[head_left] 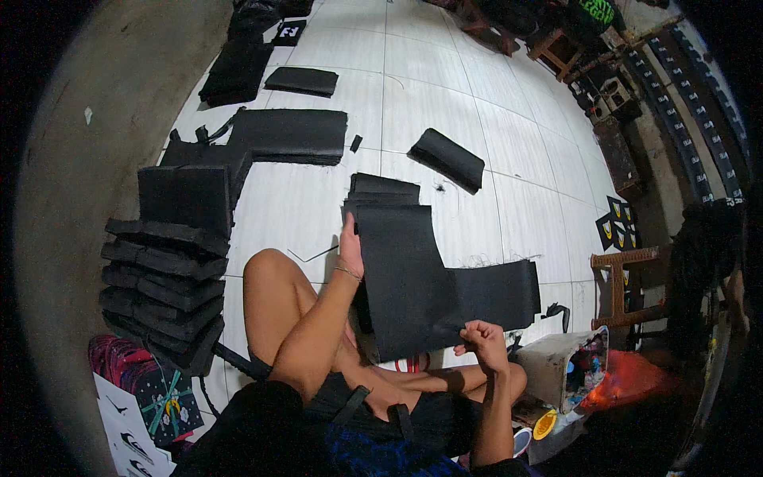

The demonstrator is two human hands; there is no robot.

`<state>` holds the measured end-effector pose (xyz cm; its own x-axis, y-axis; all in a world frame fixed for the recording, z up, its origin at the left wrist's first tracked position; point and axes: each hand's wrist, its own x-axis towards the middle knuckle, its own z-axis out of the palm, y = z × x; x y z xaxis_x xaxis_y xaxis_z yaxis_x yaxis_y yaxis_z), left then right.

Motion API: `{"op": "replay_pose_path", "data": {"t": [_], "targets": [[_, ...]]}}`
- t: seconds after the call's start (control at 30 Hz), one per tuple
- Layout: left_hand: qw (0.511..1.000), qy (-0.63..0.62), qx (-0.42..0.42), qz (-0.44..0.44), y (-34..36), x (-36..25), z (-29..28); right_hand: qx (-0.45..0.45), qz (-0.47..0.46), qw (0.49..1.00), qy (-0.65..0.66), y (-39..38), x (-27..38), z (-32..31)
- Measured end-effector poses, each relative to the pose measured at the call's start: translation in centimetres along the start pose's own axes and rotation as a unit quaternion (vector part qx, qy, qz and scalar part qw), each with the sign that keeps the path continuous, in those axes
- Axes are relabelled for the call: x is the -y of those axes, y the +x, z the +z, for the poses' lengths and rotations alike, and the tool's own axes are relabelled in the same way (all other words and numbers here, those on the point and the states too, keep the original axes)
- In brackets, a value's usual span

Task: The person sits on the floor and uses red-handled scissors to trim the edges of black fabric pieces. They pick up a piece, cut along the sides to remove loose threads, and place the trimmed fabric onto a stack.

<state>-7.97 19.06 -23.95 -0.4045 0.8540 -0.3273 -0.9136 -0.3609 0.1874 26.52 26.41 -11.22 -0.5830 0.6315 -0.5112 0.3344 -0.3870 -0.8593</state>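
A large L-shaped black fabric panel (pixel 401 270) lies before me, its wide leg reaching right. My left hand (pixel 350 248) grips its left edge, the thumb upright along the edge and the other fingers mostly hidden behind. At its lower edge my right hand (pixel 485 343) is closed, with curled fingertips pinching the cloth near the inner corner. Beyond the panel's top edge show more black fabric pieces (pixel 385 187), partly covered. A folded black fabric piece (pixel 447 160) rests on the tiles farther off. Red scissor-like handles (pixel 413 363) show partly under the panel, by my legs.
Stacks of black fabric (pixel 167 262) stand at my left, with flat piles (pixel 290 135) beyond. A white bin (pixel 556 366) full of scraps is at right, near a brown wooden stool (pixel 616 290). Printed sheets (pixel 131 429) lie at lower left. White floor tiles (pixel 524 207) extend ahead.
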Motion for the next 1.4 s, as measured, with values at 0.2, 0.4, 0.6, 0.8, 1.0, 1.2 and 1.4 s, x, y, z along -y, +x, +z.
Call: {"op": "replay_pose_path", "data": {"t": [0.2,0.4,0.6,0.8,1.0,1.2,1.4], "targets": [[0.973,0.229,0.026,-0.027,-4.2,-3.2,2.8,0.001,-0.049,0.998,-0.048,-1.3,-5.6,-0.2],[0.948,0.317,-0.008,0.037,-8.8,-3.4,8.2,-0.047,-0.057,0.997,-0.038,-3.5,-5.3,-0.5],[0.9,0.414,0.015,0.137,-10.5,-3.1,9.0,-0.064,-0.088,0.993,-0.053,-3.5,-8.0,-1.3],[0.903,0.404,0.038,0.142,-12.3,-3.4,10.2,-0.056,-0.076,0.995,-0.021,-4.0,-8.7,-1.3],[0.905,0.394,0.075,0.145,-12.7,-3.5,9.9,-0.07,-0.071,0.995,-0.02,-3.9,-9.1,-1.5],[0.91,0.381,0.097,0.134,-13.6,-3.7,10.6,-0.074,-0.083,0.993,-0.05,-3.8,-9.2,-1.6],[0.92,0.366,0.066,0.125,-13.0,-4.1,10.3,-0.047,-0.075,0.996,-0.023,-3.9,-8.5,-1.1]]}}
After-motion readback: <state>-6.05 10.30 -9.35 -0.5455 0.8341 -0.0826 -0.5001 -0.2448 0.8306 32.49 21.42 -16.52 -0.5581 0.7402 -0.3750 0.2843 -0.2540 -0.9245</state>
